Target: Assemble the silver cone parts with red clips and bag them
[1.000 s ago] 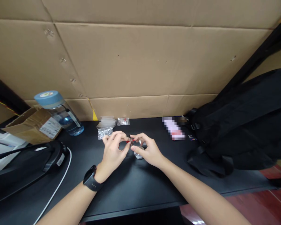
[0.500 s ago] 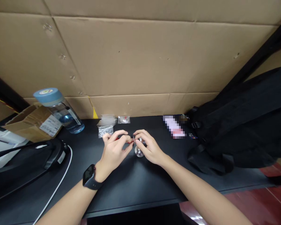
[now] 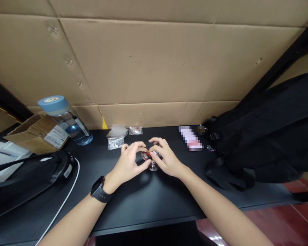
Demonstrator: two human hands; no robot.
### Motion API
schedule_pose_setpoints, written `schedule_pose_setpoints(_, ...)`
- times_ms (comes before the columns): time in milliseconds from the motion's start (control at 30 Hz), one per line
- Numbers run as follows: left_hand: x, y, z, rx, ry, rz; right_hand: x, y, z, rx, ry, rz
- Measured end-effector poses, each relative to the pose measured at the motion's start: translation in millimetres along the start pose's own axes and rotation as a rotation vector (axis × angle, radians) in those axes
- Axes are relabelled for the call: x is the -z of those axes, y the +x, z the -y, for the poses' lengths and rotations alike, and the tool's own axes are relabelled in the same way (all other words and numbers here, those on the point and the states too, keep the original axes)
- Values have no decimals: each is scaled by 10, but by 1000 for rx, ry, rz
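Observation:
My left hand [image 3: 130, 160], with a black watch on its wrist, curves its thumb and index finger around a small shiny disc [image 3: 144, 155] with a red part [image 3: 148, 154] at its middle. From the other side my right hand [image 3: 166, 158] pinches at the red part, its other fingers curled above. The fingertips hide much of the disc. Just below them a shiny, round metal-looking piece [image 3: 153, 166] stands on the black table, partly covered by the hands; its exact kind is unclear.
Clear plastic packets [image 3: 116, 138] and a bagged disc with a red centre [image 3: 136, 130] lie at the back. To the left are a water bottle [image 3: 75, 126], a cardboard box [image 3: 38, 136], a black bag [image 3: 51, 167] and a white cable [image 3: 64, 201]. At right sit a blurred-out item [image 3: 191, 138] and a black backpack [image 3: 267, 136].
The disc, edge-on between the fingertips before, is now tilted flatter with its red part showing. My left thumb and index finger have spread apart around it; both hands stay close together.

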State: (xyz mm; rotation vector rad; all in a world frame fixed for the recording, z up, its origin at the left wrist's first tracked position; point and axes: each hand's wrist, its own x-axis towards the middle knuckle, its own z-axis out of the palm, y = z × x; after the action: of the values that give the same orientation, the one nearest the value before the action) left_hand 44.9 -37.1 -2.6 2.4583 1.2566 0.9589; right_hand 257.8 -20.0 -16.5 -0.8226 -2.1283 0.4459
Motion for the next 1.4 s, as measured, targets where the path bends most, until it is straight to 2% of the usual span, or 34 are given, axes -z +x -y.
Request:
schedule_pose_setpoints(133,-42,23,36,-7,8,24,-4,13,-7,-22,21,-15)
schedule_pose_setpoints(300,-42,46,102,22,60,-75,43,27,-75,-55,-15,62)
schedule_pose_setpoints(467,-72,41,199,38,101,-62,146,12,-298,-275,-331,185)
schedule_pose_setpoints(533,-94,37,231,35,71,-46,157,8,-377,-344,-372,260)
schedule_pose_setpoints(600,-116,37,251,35,25,-39,148,10,-418,-366,-348,282)
schedule_pose_setpoints(700,-141,43,261,58,-78,-38,106,21,-398,-330,-228,176)
schedule_pose_setpoints(800,-157,55,257,132,-238,-78,31,39,-324,-292,107,30)
schedule_pose_setpoints(933,-164,70,247,230,-454,-163,-90,49,-232,-304,526,-86)
schedule_pose_setpoints(1000,-163,74,237,251,-531,-168,-139,39,-204,-317,602,-98)
schedule_pose_setpoints(1100,-167,73,211,262,-584,-153,-188,16,-181,-370,659,-48)
schedule_pose_setpoints(1267,-196,51,171,264,-587,-118,-221,0,-171,-492,770,-29)
schedule_pose_setpoints(1400,-189,35,166,271,-553,-102,-199,5,-174,-496,836,-4)
